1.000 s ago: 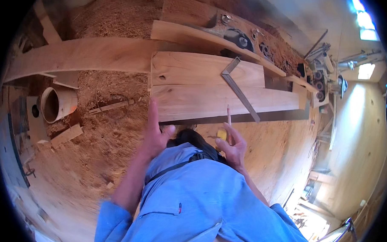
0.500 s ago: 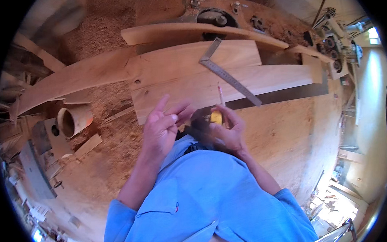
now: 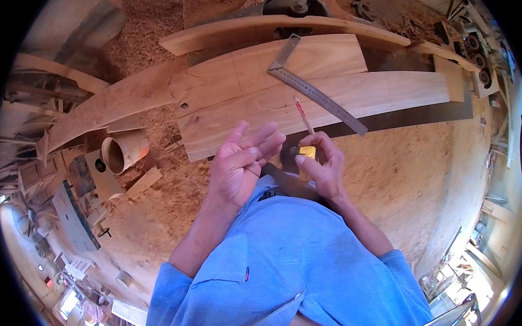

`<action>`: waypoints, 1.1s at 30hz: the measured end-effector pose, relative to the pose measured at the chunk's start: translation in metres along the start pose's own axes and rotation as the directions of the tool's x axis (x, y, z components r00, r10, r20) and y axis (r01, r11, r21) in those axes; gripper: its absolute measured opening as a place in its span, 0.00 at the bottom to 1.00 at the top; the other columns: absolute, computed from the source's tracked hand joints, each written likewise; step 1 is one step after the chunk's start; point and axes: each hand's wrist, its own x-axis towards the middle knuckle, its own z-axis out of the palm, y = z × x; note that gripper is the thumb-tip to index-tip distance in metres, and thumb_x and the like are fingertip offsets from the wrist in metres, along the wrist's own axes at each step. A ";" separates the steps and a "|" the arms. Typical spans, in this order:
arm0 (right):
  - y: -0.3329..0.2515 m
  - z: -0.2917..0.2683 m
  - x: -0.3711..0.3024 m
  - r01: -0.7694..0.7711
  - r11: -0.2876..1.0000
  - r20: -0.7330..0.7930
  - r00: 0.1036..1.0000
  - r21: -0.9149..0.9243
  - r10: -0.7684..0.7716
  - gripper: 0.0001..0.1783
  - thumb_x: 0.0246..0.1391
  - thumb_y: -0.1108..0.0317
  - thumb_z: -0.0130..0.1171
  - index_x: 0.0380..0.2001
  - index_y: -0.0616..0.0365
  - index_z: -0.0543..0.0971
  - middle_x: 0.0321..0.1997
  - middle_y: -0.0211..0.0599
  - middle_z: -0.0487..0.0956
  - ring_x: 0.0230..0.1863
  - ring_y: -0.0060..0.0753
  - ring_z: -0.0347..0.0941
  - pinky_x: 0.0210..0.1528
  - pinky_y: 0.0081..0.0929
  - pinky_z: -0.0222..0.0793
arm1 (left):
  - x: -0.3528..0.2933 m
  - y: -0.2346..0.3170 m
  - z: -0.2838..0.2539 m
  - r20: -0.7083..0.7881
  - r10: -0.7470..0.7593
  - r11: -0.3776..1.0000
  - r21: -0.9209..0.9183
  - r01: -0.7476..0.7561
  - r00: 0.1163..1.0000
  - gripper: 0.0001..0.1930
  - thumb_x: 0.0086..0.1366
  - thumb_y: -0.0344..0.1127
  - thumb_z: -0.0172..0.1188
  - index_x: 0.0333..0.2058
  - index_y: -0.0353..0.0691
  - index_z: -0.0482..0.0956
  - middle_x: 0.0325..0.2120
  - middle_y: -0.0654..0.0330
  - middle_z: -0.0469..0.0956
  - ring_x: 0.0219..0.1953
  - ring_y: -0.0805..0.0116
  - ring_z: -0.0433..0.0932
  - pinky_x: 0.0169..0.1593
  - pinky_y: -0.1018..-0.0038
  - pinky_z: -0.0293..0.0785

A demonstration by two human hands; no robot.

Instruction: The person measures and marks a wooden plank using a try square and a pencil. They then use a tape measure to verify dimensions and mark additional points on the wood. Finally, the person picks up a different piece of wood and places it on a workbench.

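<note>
My right hand (image 3: 330,169) is closed around a small yellow tape measure (image 3: 307,154). A red and white pencil (image 3: 303,115) pokes up from the same hand, its tip toward the boards. To its left, my left hand (image 3: 235,172) is raised palm up, with fingers stretched out, the thumb folded across and nothing visible in it. Beyond both hands lie pale wooden boards (image 3: 213,121) with faint lines on them. A metal carpenter's square (image 3: 322,99) rests across these boards, untouched.
A long curved plank (image 3: 109,105) extends to the far left. Another curved board (image 3: 233,33) lies behind, near a dusty machine wheel (image 3: 293,5). A pale hollow cylinder (image 3: 125,151) sits at left among offcuts. Sawdust (image 3: 147,29) covers much of the ground.
The view has shifted, so the boards and square appear higher. Both hands sit slightly farther right in the picture. The tape measure and pencil remain in my right hand.
</note>
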 end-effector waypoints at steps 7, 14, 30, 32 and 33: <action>0.003 0.006 0.008 -0.011 0.995 -0.103 0.994 0.097 0.022 0.14 0.49 0.72 0.64 0.40 0.61 0.75 0.33 0.26 0.74 0.35 0.18 0.70 0.39 0.18 0.66 | 0.003 -0.004 -0.005 -0.084 -0.017 0.994 -0.107 0.008 0.996 0.27 0.65 0.20 0.52 0.61 0.35 0.57 0.58 0.34 0.69 0.54 0.46 0.77 0.63 0.54 0.70; 0.008 0.018 0.001 -0.024 0.999 -0.135 0.990 0.044 0.029 0.14 0.52 0.70 0.62 0.42 0.61 0.77 0.35 0.28 0.76 0.38 0.19 0.70 0.42 0.19 0.66 | 0.001 -0.003 -0.033 -0.050 0.031 0.999 0.031 -0.029 0.998 0.23 0.66 0.23 0.57 0.59 0.34 0.64 0.43 0.43 0.81 0.46 0.49 0.81 0.56 0.60 0.76; -0.008 0.071 -0.001 0.008 0.985 0.116 0.993 0.175 -0.029 0.35 0.67 0.52 0.50 0.67 0.67 0.59 0.63 0.47 0.67 0.64 0.38 0.65 0.64 0.36 0.62 | -0.021 0.011 -0.038 0.580 0.402 0.207 0.696 -0.687 0.709 0.30 0.51 0.27 0.69 0.56 0.35 0.73 0.56 0.48 0.73 0.57 0.48 0.72 0.60 0.60 0.70; -0.016 0.081 -0.005 0.155 0.975 0.243 0.963 -0.157 -0.114 0.39 0.61 0.55 0.58 0.67 0.67 0.59 0.64 0.46 0.66 0.65 0.38 0.64 0.65 0.35 0.61 | -0.024 0.017 -0.047 0.430 0.443 0.400 0.691 -0.603 0.787 0.30 0.54 0.25 0.67 0.57 0.34 0.72 0.55 0.48 0.74 0.57 0.52 0.74 0.59 0.63 0.72; -0.019 0.086 -0.008 0.239 0.920 0.314 0.939 -0.309 -0.138 0.42 0.59 0.56 0.62 0.67 0.68 0.58 0.65 0.45 0.65 0.65 0.39 0.63 0.66 0.35 0.61 | -0.024 0.019 -0.053 0.358 0.385 0.579 0.624 -0.525 0.851 0.29 0.56 0.25 0.66 0.58 0.33 0.72 0.54 0.49 0.75 0.56 0.56 0.75 0.59 0.65 0.72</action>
